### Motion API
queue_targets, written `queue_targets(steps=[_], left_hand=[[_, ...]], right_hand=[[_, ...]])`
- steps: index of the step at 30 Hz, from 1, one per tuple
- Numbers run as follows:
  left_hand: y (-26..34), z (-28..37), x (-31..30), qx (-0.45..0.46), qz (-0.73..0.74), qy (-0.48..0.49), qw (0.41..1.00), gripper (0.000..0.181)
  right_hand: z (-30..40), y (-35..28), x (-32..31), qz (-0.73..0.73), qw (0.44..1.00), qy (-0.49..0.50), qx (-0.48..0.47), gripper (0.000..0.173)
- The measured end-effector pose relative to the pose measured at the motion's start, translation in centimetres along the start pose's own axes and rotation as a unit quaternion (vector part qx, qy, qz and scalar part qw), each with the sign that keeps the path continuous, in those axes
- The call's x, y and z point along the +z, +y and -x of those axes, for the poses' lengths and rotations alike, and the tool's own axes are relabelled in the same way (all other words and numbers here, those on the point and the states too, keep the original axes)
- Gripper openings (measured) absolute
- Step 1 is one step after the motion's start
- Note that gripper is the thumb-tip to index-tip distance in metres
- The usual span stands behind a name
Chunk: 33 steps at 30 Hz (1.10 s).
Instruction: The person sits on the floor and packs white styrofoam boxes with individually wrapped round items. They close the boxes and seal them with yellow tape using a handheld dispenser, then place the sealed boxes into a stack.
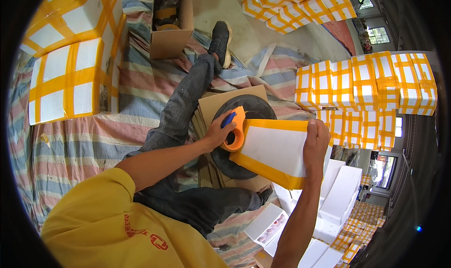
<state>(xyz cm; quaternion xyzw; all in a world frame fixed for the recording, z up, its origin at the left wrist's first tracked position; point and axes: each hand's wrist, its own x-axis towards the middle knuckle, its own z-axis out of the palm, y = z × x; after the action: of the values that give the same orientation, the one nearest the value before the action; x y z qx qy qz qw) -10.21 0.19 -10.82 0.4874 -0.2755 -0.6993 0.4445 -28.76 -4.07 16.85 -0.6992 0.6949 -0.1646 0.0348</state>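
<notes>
My left hand [219,131] grips an orange tape dispenser [241,120] with a blue part under my fingers. The dispenser's round end is against the near left edge of a white foam box [275,148]. Yellow tape runs along several edges of this box, while the middle of its upper face is bare white. At the box's far right edge, my right hand [317,144] clasps it, thumb on top. The box sits tilted over a round black disc [225,162], which lies on a stack of flat cardboard [208,105].
Taped foam boxes [67,81] stand at left, with more stacks [352,81] at right. An open cardboard box [169,44] holds tape rolls. Lower right are untaped white boxes [338,194] and an open foam box [255,229] with net-wrapped fruit. A striped tarpaulin [88,151] covers the floor.
</notes>
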Motion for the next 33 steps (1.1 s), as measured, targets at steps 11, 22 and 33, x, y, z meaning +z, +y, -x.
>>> queue_targets(steps=[11,22,33], left_hand=[[13.0,4.1,0.8,0.012,0.014,-0.125,0.992,0.068],[17.3,4.6,4.2,0.046,-0.178,-0.201,0.962,0.062],[18.5,2.4,4.5,0.022,-0.200,-0.263,0.944,0.066]], right_hand=[[-0.6,0.3,0.4,0.026,1.000,0.002,0.005,0.039],[-1.2,1.6,0.7,0.076,0.996,-0.055,-0.005,0.040],[1.1,1.7,-8.3,0.196,0.887,-0.254,-0.333,0.063]])
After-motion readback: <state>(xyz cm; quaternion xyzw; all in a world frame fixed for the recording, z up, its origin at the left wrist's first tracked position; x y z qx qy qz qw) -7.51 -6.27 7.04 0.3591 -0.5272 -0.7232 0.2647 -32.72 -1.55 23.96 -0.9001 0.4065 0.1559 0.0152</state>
